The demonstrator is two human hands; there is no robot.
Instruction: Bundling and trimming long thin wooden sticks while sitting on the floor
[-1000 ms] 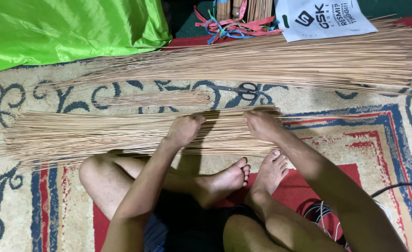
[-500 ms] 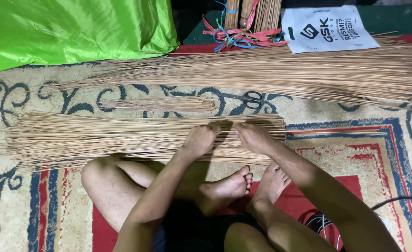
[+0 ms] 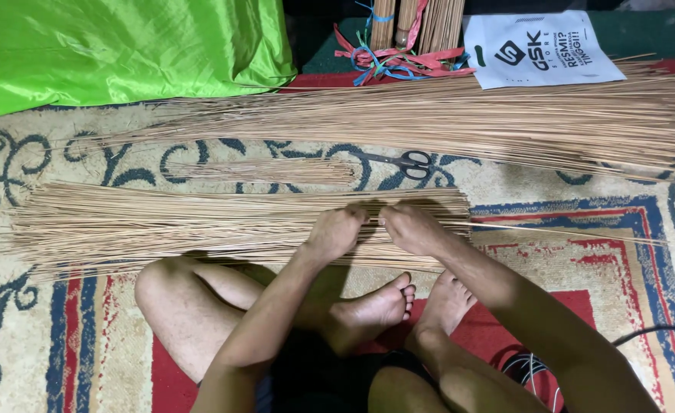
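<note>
Presently, left hand (image 3: 336, 232) and right hand (image 3: 412, 228) rest side by side on the near stick pile (image 3: 161, 223), fingers curled, pinching a few sticks. Scissors (image 3: 405, 161) lie beyond, before the far pile (image 3: 460, 118). Rug (image 3: 16, 336) beneath.

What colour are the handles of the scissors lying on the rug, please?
Black, seen in the head view: the scissors lie between the two stick bundles.

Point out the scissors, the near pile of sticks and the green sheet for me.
scissors (image 3: 412, 162), head view, on the dark handle loops.
near pile of sticks (image 3: 161, 222), head view, on the middle of the pile left of the hands.
green sheet (image 3: 115, 46), head view, on its flat middle.
</note>
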